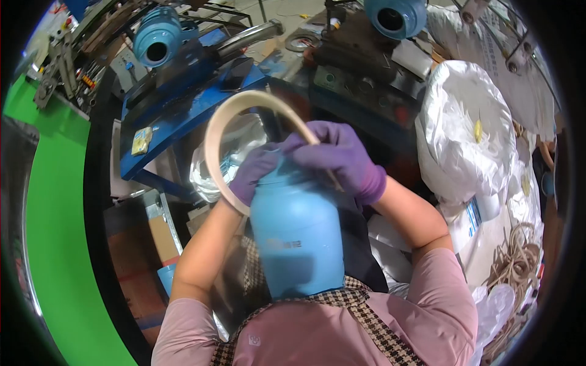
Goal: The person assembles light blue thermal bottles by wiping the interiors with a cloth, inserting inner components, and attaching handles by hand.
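A light blue plastic jar stands upright against my lap, its top under my hands. Both hands wear purple gloves. My left hand grips the jar's shoulder on the left and pinches one end of a cream rubber band-like ring. My right hand lies over the jar's top and holds the other side of the ring, which arcs up and away above the jar. The jar's mouth is hidden by my fingers.
A blue metal machine table stands ahead, with two more light blue jars lying on their sides. A large white plastic sack sits at right, a pile of cream rings below it. Green floor runs along the left.
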The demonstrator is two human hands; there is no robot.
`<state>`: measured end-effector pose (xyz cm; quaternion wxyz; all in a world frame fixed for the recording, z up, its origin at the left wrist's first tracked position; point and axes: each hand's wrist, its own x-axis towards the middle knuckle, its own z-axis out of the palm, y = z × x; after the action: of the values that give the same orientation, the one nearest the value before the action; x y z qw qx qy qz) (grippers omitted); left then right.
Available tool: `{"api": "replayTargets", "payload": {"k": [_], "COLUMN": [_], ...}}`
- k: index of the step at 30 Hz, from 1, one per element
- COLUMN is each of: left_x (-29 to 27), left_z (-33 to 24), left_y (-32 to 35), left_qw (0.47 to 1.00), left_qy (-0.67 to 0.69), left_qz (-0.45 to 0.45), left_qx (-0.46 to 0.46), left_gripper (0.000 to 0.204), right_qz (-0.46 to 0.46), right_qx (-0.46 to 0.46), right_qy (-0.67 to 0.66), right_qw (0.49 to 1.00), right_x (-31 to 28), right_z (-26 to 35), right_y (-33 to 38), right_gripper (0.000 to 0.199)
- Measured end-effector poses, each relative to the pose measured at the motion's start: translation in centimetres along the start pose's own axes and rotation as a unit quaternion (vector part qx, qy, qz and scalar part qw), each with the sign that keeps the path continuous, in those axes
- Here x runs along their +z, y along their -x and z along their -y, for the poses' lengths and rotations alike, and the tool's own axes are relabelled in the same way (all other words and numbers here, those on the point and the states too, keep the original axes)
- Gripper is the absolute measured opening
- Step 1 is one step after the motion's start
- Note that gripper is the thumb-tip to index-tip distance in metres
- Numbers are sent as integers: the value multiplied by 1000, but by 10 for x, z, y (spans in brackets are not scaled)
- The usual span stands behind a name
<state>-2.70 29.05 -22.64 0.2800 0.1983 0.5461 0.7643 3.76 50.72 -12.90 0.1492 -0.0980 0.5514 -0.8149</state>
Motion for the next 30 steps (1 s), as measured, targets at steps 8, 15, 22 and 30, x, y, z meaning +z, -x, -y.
{"api": "replayTargets", "payload": {"k": [8,15,22,30], "left_x": [25,17,23,18], "left_z": [-11,-6,-6,0], "left_y": [2,-3,-9,-22], "left_qw": [998,999,996,996], "left_qy": [65,24,67,43], "left_qz": [14,17,53,75], "left_qx": [17,14,8,-35], "left_gripper": [51,52,50,69], "right_qz": [-107,-86,-112,97], "right_qx": [-52,-42,-106,-539], "right_qy": [-112,-101,-16,416], "right_qw": [987,990,988,726], "right_x": [-10,-25,-30,-28], "right_z": [-30,-34,-58,-61], "right_y": [10,17,23,16], "right_gripper": [29,19,20,26]}}
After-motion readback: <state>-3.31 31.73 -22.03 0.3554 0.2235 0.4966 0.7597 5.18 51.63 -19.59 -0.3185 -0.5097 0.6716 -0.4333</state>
